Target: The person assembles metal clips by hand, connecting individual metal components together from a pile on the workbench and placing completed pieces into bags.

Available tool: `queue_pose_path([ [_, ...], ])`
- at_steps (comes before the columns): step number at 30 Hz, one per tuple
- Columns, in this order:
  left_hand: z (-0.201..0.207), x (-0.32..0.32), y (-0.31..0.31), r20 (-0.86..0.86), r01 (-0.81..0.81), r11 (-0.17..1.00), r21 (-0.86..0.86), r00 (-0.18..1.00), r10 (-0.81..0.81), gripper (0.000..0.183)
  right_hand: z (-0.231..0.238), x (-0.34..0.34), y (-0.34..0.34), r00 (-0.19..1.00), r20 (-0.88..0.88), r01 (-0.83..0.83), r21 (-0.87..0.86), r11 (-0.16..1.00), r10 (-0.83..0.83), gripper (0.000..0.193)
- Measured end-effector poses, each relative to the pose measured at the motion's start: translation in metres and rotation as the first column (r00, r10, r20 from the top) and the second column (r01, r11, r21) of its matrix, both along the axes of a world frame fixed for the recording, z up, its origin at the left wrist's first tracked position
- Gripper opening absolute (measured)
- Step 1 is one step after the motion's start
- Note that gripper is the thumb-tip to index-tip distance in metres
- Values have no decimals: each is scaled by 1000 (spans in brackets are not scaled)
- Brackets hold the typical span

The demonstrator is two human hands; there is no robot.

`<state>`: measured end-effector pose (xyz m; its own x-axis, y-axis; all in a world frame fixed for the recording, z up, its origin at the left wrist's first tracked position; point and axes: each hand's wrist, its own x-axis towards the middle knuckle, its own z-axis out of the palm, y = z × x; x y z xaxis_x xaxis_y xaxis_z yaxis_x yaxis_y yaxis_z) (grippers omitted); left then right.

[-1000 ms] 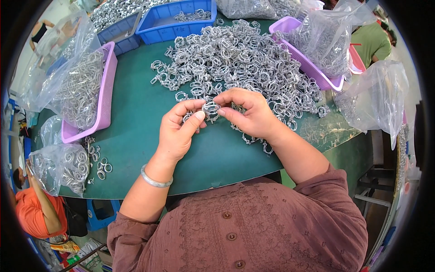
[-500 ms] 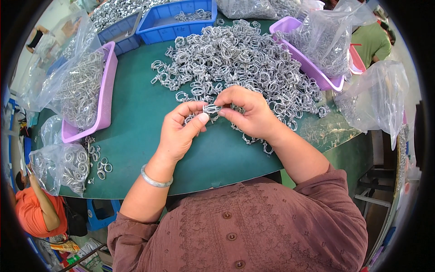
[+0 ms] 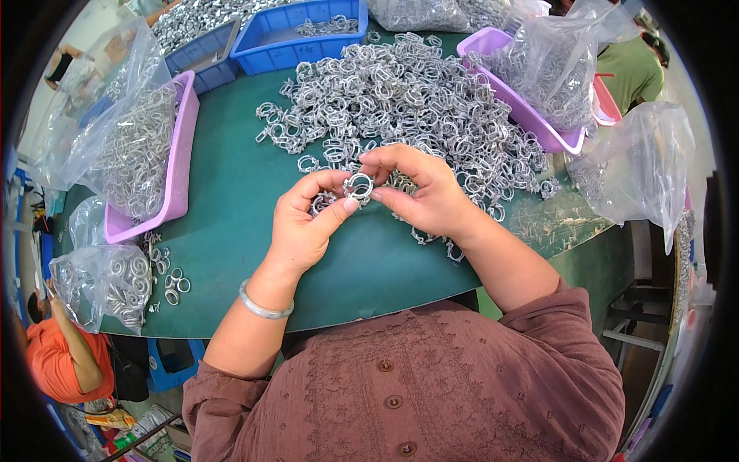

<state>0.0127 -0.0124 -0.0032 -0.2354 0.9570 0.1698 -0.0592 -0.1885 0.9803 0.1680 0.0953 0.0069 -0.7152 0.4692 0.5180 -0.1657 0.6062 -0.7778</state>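
Observation:
A small silver-grey metal ring (image 3: 359, 185) is pinched between the thumb and fingers of my left hand (image 3: 304, 219), its round opening now facing up toward me. My left hand is closed on it, and a pale bangle circles that wrist. Just to the right, my right hand (image 3: 423, 192) has its thumb and index finger apart beside the ring. The thumb tip is at the ring's right edge; whether it touches, I cannot tell. More rings show under my left fingers. Beyond both hands spreads a large heap of similar metal rings (image 3: 400, 100).
The green table (image 3: 231, 177) carries a purple basket (image 3: 185, 146) of metal pieces at left and another purple basket (image 3: 531, 123) at right. Blue bins (image 3: 300, 50) stand behind. A clear bag of spiral pieces (image 3: 115, 285) and loose rings (image 3: 177, 283) lie at near left. Other people are nearby.
The ring has been turned from side-on to showing its round opening. My right thumb and index finger have moved apart from their pinch on it.

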Motion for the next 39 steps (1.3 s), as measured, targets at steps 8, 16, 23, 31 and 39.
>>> queue_pose_path([
  [8, -2, 0, 0, 19, 3, 1000, -7, 1000, -3, 24, 2, 0, -1, 1000, -4, 6, -9, 1000, -6, 39],
  [16, -3, -3, 0, 27, 24, 998, -55, 999, -23, 26, 2, -1, -1, 999, -31, 9, 3, 1000, -9, 38],
  [23, -5, -7, 1, 180, 80, 986, -147, 982, -53, 29, 5, -1, -2, 1000, -28, -4, -5, 1000, 3, 35],
  [31, -6, -29, 5, 764, 204, 975, 92, 613, -200, 41, 1, -2, 7, 964, 67, 192, 499, 845, -259, 25],
  [39, -4, -32, 4, 813, 150, 986, 74, 564, -147, 32, 1, -8, -5, 823, 408, -27, 723, 690, -395, 28],
])
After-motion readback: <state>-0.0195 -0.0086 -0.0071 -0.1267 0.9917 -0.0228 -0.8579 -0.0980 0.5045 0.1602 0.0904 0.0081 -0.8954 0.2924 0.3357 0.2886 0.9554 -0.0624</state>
